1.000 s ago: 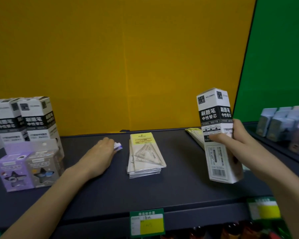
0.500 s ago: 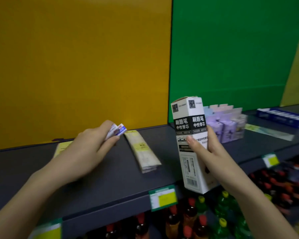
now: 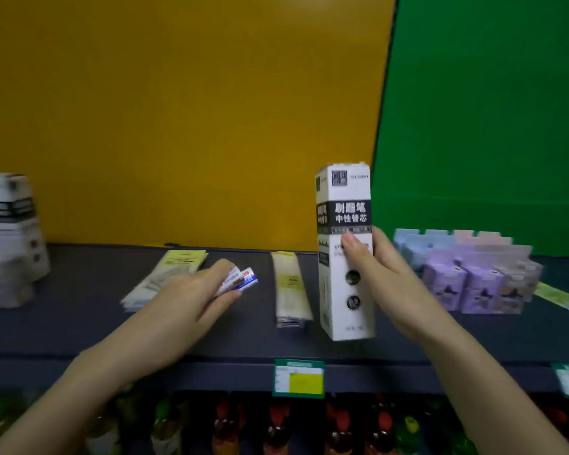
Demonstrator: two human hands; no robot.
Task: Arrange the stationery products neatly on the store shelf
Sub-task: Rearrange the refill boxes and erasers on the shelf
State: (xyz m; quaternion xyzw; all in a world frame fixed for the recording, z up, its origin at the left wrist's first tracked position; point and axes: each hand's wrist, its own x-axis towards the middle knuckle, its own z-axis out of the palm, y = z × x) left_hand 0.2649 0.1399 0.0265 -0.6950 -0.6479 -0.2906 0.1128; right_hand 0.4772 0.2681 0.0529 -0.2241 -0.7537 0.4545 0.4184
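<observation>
My right hand (image 3: pixel 385 284) grips a tall white box with a black band of print (image 3: pixel 344 251), held upright just above the dark shelf (image 3: pixel 79 323). My left hand (image 3: pixel 191 297) holds two small white erasers with blue and red labels (image 3: pixel 240 280) over the shelf. Flat packs of rulers lie on the shelf: a stack (image 3: pixel 168 274) behind my left hand and a narrow stack (image 3: pixel 289 287) between my hands. The view is blurred by motion.
Matching white boxes (image 3: pixel 9 224) and small packs stand at the far left. Purple and pale blue boxes (image 3: pixel 470 274) stand at the right. Green and yellow price tags (image 3: pixel 298 377) hang on the shelf's front edge. Bottles (image 3: pixel 276 428) fill the shelf below.
The view has swung back to the left, and the white boxes at the left are in sight again. Both hands keep their hold. The tall box now stands more upright, its side with holes showing.
</observation>
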